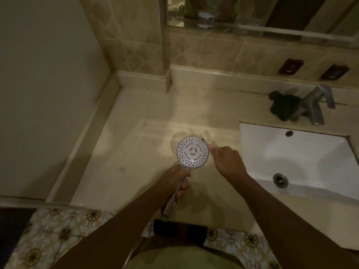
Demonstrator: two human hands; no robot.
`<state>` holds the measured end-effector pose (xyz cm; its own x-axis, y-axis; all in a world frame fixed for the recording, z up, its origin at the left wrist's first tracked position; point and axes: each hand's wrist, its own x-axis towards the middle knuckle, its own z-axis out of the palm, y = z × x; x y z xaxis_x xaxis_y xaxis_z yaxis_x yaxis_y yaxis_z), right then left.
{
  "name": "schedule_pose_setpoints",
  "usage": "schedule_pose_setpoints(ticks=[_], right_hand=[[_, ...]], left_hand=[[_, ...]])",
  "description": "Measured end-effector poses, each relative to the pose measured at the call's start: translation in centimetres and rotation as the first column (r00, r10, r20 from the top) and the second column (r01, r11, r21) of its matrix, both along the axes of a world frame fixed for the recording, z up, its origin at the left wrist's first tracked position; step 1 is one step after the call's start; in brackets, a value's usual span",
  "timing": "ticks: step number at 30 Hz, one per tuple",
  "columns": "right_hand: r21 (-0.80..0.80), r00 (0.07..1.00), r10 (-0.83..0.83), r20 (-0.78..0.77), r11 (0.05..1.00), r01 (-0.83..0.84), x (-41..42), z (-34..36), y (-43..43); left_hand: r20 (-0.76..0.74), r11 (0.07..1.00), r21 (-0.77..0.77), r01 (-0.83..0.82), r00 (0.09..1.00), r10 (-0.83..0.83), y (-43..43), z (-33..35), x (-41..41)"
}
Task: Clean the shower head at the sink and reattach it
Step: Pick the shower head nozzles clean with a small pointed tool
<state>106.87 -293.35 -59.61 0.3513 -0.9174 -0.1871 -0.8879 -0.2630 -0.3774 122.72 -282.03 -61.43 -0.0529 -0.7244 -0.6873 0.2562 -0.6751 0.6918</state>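
My left hand (177, 181) grips the chrome handle of the shower head (193, 152), holding it over the beige counter with its round white spray face turned up. My right hand (227, 160) hovers just right of the face with its fingers curled; something thin and pale shows at its fingertips near the face's rim, too small and blurred to name. The white sink (303, 152) lies to the right, with a chrome tap (314, 105) behind it.
A dark green cloth or scrubber (281, 105) lies beside the tap. The beige counter (136, 152) runs left to a wall and a raised ledge. A mirror hangs above the tiled backsplash. Patterned floor tiles show below the counter's front edge.
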Motion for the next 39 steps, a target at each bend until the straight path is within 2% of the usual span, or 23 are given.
schedule_pose_setpoints(ticks=[2, 5, 6, 7, 8, 10, 11, 12, 13, 15, 17, 19, 21, 23, 24, 25, 26, 29, 30, 33, 36, 37, 39], right_hand=[[-0.004, 0.995, 0.094, 0.045, 0.996, -0.094, 0.1, -0.1, 1.0], [-0.072, 0.907, 0.404, -0.118, 0.908, -0.414, 0.2, -1.3, 5.3], [-0.101, 0.887, 0.441, -0.14, 0.884, -0.456, 0.0, -1.6, 5.7], [-0.121, 0.892, 0.433, -0.131, 0.886, -0.448, -0.1, -1.9, 5.1], [-0.104, 0.932, 0.357, -0.057, 0.927, -0.362, -0.1, -1.8, 4.3], [-0.05, 0.995, 0.069, 0.067, 0.997, -0.066, -0.1, -1.2, 2.1], [0.008, 0.988, -0.09, 0.129, 0.996, 0.09, -0.2, -0.8, 1.0], [0.022, 0.975, -0.157, 0.156, 0.988, 0.156, -0.2, -0.5, 0.5], [0.004, 0.981, -0.132, 0.142, 0.991, 0.133, -0.1, -0.3, 0.4], [-0.091, 0.991, 0.123, 0.054, 0.989, -0.118, -0.1, -0.6, 1.8], [-0.125, 0.941, 0.325, -0.091, 0.934, -0.334, 0.1, -1.4, 4.1], [-0.128, 0.908, 0.378, -0.178, 0.906, -0.402, 0.0, -2.1, 4.4], [-0.089, 0.946, 0.287, -0.153, 0.949, -0.303, 0.2, -1.8, 3.0], [0.031, 1.0, 0.009, 0.007, 0.999, -0.01, 0.1, -0.7, 1.2], [0.081, 0.987, -0.123, 0.106, 0.99, 0.115, 0.2, -0.3, 0.6], [0.11, 0.975, -0.167, 0.148, 0.982, 0.151, 0.6, -0.1, 0.7], [0.128, 0.98, -0.127, 0.153, 0.986, 0.108, 1.0, -0.1, 1.2], [0.146, 0.991, 0.132, 0.033, 0.98, -0.136, 2.2, -0.8, 4.2], [0.137, 0.988, 0.154, 0.026, 0.978, -0.156, 2.3, -1.2, 4.5], [0.087, 0.999, 0.049, 0.004, 0.995, -0.049, 2.1, -1.2, 2.4], [0.084, 0.98, -0.122, 0.155, 0.99, 0.11, 1.7, -0.6, 0.7], [0.104, 0.977, -0.121, 0.177, 0.989, 0.103, 1.9, -0.7, 1.1], [0.148, 0.998, 0.001, 0.069, 0.989, -0.011, 2.2, -1.5, 3.1]], left_hand=[[0.018, 1.0, -0.021, -0.015, 1.0, 0.015, -0.1, 0.2, 0.1], [0.061, 1.0, -0.002, -0.023, 0.998, 0.023, -0.2, 0.2, 0.2], [0.075, 1.0, -0.002, -0.013, 0.997, 0.013, -0.3, 0.2, 0.1], [0.082, 1.0, -0.005, -0.006, 0.997, 0.007, -0.4, 0.3, 0.0], [0.079, 1.0, -0.01, -0.007, 0.997, 0.008, -0.4, 0.3, -0.2], [0.069, 1.0, -0.03, 0.0, 0.998, 0.002, -0.7, 0.5, -0.5], [0.076, 0.999, -0.037, 0.014, 0.997, -0.011, -1.0, 0.5, -0.7], [0.085, 0.999, -0.039, 0.026, 0.996, -0.023, -1.1, 0.5, -0.8], [0.092, 0.999, -0.037, 0.029, 0.995, -0.026, -1.2, 0.5, -0.8], [0.1, 0.999, -0.033, 0.012, 0.995, -0.008, -1.2, 0.3, -0.5], [0.119, 0.999, -0.034, 0.01, 0.993, -0.005, -0.9, -0.1, 0.1], [0.148, 0.999, -0.032, 0.029, 0.989, -0.024, -0.8, -0.5, 0.5], [0.163, 0.999, -0.026, 0.043, 0.986, -0.038, -0.8, -0.8, 0.6], [0.165, 0.998, -0.033, 0.061, 0.985, -0.055, -0.9, -0.8, 0.6], [0.16, 0.997, -0.045, 0.069, 0.985, -0.061, -1.0, -0.8, 0.6], [0.151, 0.995, -0.06, 0.075, 0.986, -0.065, -1.0, -0.7, 0.6], [0.146, 0.994, -0.073, 0.078, 0.987, -0.066, -1.0, -0.8, 0.7], [0.14, 0.994, -0.09, 0.068, 0.989, -0.054, -0.9, -0.9, 0.9], [0.134, 0.994, -0.093, 0.062, 0.99, -0.05, -0.8, -0.9, 1.0], [0.115, 0.995, -0.088, 0.036, 0.993, -0.026, -0.6, -0.7, 1.2], [0.107, 0.998, -0.058, 0.007, 0.994, -0.001, -0.7, -0.5, 1.6], [0.099, 0.999, -0.049, -0.005, 0.995, 0.01, -0.8, -0.4, 1.8], [0.076, 0.999, -0.03, -0.04, 0.996, 0.042, -1.0, -0.4, 2.2]])
